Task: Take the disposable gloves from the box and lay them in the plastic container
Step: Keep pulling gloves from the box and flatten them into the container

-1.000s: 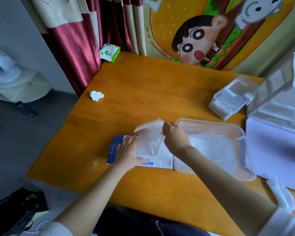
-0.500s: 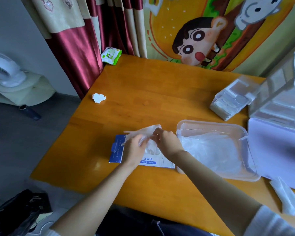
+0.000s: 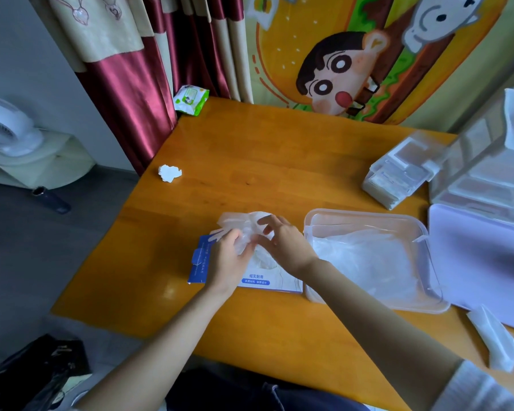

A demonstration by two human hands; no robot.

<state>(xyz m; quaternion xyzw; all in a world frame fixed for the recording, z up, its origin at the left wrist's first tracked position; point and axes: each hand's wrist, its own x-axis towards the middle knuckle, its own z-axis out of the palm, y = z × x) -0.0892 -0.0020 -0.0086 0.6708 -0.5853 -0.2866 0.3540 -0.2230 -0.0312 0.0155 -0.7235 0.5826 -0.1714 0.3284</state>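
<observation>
A flat blue-and-white cardboard glove box (image 3: 258, 280) lies on the orange wooden table (image 3: 279, 161). Over the box, the left hand (image 3: 227, 259) and right hand (image 3: 285, 244) both pinch a thin translucent disposable glove (image 3: 242, 222), its fingers fanned past the box's far edge. Just right of the box sits the clear rectangular plastic container (image 3: 365, 213), holding a heap of clear gloves (image 3: 365, 258)

Your left hand (image 3: 227, 262) and right hand (image 3: 291, 250) were bare, forearms too. A pale grey sleeve (image 3: 484, 390) covered the right upper arm by the table's (image 3: 279, 161) near edge; dark blue trousers (image 3: 250, 394) showed below that edge.
</observation>
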